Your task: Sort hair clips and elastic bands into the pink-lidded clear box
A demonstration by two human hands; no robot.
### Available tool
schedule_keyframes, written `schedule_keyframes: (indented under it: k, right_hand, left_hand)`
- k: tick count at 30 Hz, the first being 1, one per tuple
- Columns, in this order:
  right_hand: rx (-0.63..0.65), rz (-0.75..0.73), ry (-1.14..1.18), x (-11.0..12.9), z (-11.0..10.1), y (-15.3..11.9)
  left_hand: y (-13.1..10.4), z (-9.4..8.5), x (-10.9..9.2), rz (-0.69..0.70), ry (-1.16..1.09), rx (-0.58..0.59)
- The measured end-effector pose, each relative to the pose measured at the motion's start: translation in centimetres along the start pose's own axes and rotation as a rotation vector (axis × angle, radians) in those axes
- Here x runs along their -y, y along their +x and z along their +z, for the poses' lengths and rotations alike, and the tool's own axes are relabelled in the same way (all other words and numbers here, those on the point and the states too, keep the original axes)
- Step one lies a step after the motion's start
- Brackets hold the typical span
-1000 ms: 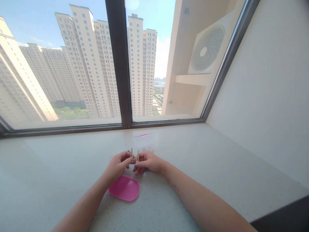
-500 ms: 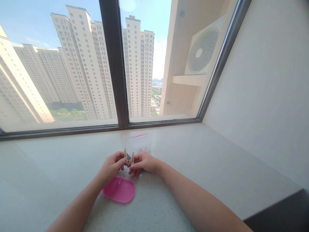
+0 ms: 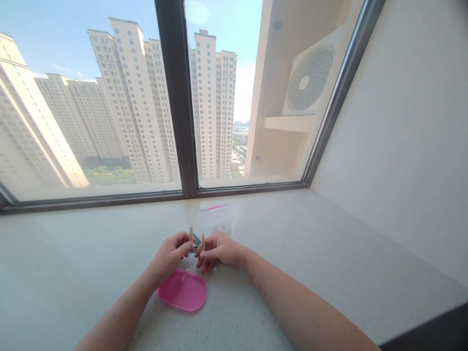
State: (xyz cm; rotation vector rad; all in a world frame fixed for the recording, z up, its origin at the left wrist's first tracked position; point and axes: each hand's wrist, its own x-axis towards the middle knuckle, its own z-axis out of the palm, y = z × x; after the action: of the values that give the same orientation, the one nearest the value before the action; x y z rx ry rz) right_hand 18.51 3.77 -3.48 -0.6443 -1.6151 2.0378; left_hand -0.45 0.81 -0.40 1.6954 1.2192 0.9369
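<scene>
My left hand (image 3: 171,252) pinches a slim, light wooden stick (image 3: 190,234) that points upward. A second wooden stick (image 3: 203,241), also upright, is between the thumb and fingers of my right hand (image 3: 223,250). The two sticks are close together but apart. Behind them, partly hidden by my fingers, is a dark, thin-edged thing (image 3: 196,240) whose kind I cannot make out. Under my left wrist and toward me lies a shallow pink tray (image 3: 183,292) with a small pale bit in it.
Just beyond my hands, a clear zip bag (image 3: 215,214) with a pink seal lies on the speckled white counter (image 3: 292,243), small bits inside it. A dark-framed window (image 3: 188,146) bounds the far side, and a white wall (image 3: 395,146) the right.
The whole view has shifted slightly, so everything sits a little lower and to the right. Both hands keep their sticks, and a bit more of the dark thing shows between them.
</scene>
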Motion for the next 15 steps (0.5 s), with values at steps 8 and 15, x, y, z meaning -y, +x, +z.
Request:
schedule_keyframes:
  k: [8, 15]
  right_hand:
    - [0.006, 0.013, -0.017, -0.22, 0.01, 0.18]
    - [0.029, -0.005, -0.023, -0.11, 0.13, 0.13]
  left_hand:
    - [-0.04, -0.11, 0.00, 0.001, -0.016, 0.003]
    - [0.03, -0.20, 0.43, 0.017, -0.007, 0.031]
